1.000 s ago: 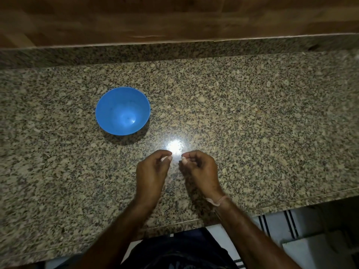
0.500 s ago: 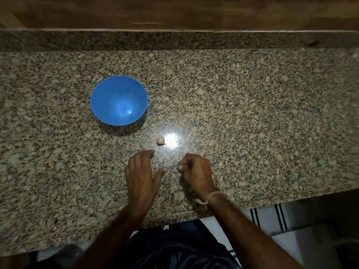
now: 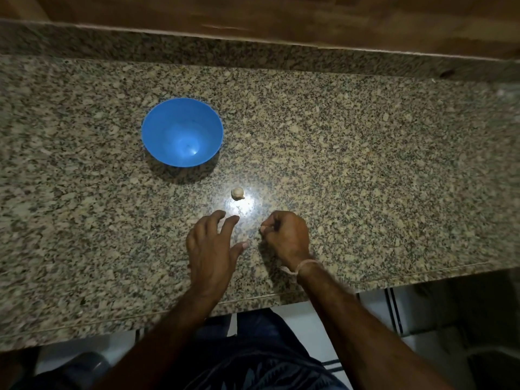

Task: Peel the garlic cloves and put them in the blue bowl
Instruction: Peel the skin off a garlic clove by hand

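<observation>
One speckled granite countertop (image 3: 365,164): polished and dimly lit, running under both hands, its front edge just behind the wrists. A clove flicked back toward the body could go over that edge to the floor.
Round blue plastic bowl (image 3: 168,128): stands upright, well beyond the left hand's fingertips and off to their left, with nothing visible inside. It looks light, so a hurried reach past it could likely shove or tip it.
Left hand (image 3: 211,249): released, palm down, fingers spread low over the stone. The fingertips stop just short of the clove.
Right hand (image 3: 287,235): clenched beside the left thumb, fingertips tucked in. Whether it pinches anything cannot be told.
Pale thread wristband (image 3: 302,267): tied at the right wrist with a loose end trailing. It seems a minor snag risk.
Small off-white garlic clove (image 3: 237,193): lies alone on the stone just ahead of the left fingertips, touching neither hand, at the edge of a bright glare patch. It is rounded on slick granite, so a glancing touch would probably roll it away. Glare and gloom may also hide any remaining skin.
</observation>
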A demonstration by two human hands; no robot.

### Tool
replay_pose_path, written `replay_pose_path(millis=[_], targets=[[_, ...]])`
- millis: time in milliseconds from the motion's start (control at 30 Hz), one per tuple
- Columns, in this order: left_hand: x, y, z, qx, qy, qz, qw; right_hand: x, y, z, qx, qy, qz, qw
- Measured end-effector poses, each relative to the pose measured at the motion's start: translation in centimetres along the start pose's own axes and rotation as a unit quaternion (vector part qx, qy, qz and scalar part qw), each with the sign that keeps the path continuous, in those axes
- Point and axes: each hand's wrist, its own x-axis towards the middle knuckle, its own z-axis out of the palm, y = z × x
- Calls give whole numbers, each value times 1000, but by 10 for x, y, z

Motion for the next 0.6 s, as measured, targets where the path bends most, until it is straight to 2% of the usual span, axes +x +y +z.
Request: replay_pose_path(millis=[167, 233, 300, 333, 400, 500, 567, 600], targets=[[1, 5, -5, -31, -5, -4, 999, -9, -4, 5, -16, 12, 1, 1000], [4, 13, -9, -129, -17, -24, 991, -8, 1, -1, 144, -28, 51, 988], [8, 25, -14, -284, -45, -89, 954, -13, 6, -11, 354, -92, 118, 923], [10, 32, -16, -344, -63, -126, 928, -18, 5, -15, 421, -117, 137, 889], [13, 40, -21, -391, -72, -154, 904, -28, 1, -18, 473, -137, 161, 856], [14, 45, -31, -400, -53, -153, 902, -37, -6, -18, 520, -138, 163, 827], [15, 49, -38, -397, -34, -150, 905, -38, -8, -20, 518, -136, 127, 835], [14, 51, -39, -390, -29, -148, 908, -38, -8, -21, 485, -125, 85, 861]])
